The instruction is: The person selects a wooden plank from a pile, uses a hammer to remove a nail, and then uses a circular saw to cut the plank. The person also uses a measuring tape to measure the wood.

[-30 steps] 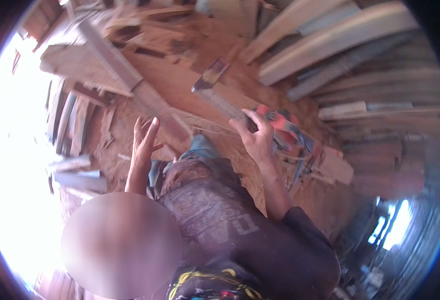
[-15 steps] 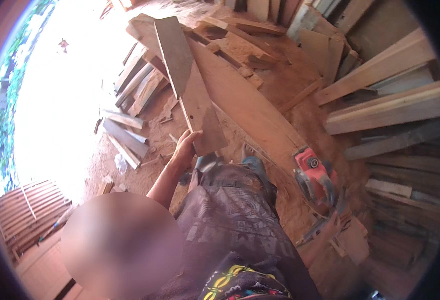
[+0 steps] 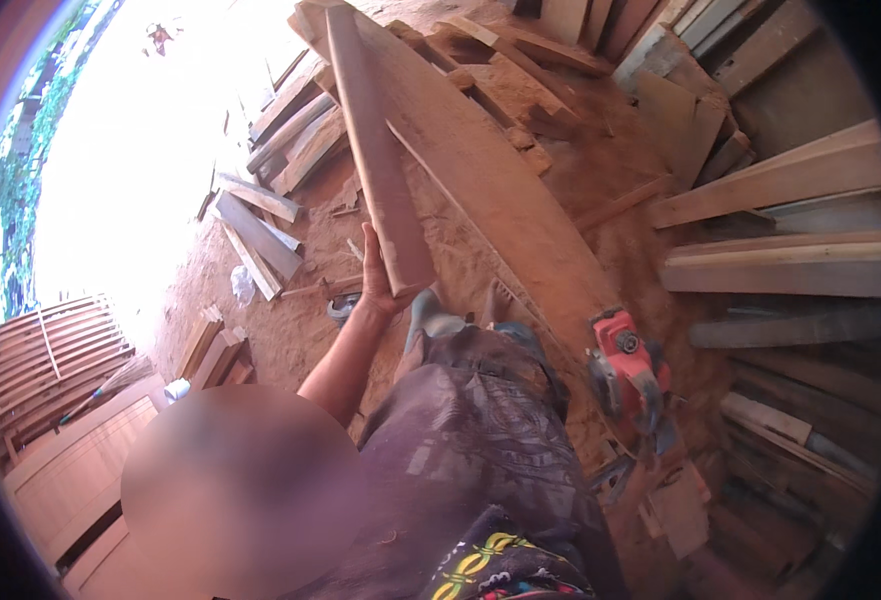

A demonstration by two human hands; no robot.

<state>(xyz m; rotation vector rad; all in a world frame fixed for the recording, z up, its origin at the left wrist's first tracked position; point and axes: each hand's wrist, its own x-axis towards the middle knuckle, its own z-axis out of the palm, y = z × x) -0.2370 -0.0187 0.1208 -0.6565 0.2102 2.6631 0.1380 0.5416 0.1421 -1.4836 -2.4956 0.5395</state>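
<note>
My left hand (image 3: pixel 378 287) grips the near end of a long brown plank (image 3: pixel 373 150), thumb side up along its left edge and palm beneath the end. The plank slopes away from me, its far end over the far end of a wide dusty board (image 3: pixel 490 170). A red handheld power tool (image 3: pixel 625 350) with a dark handle rests at the near right end of that wide board. My right hand is not in view.
Stacked timber (image 3: pixel 780 265) lines the right side. Offcuts (image 3: pixel 305 150) lie in a pile at the far left, with more lumber (image 3: pixel 520 85) beyond the board. Slatted wood (image 3: pixel 55 350) and a panel (image 3: pixel 85 440) stand at the left. My bare foot (image 3: pixel 497 300) is on the sawdust-covered ground.
The held plank has turned, showing a narrower face, and my left hand has shifted from its side to under its near end. My right hand, near the power tool before, has left view.
</note>
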